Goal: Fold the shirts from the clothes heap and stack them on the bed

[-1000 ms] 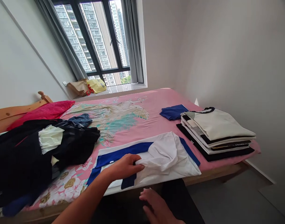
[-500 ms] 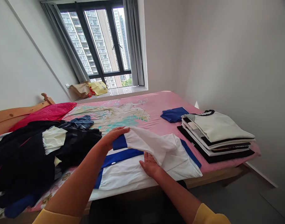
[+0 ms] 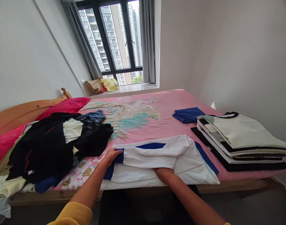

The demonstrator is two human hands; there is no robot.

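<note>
White garment (image 3: 147, 158): your left hand (image 3: 110, 156) pinches its blue cuff (image 3: 119, 158); draw it gently straight. Your right hand (image 3: 165, 175) hides its fingers, grip unclear.

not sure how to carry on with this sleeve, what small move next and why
I'd probably draw the right hand out and smooth the sleeve flat: that hand is partly tucked under it, creases run along it, and the left hand already holds the blue cuff.
</note>
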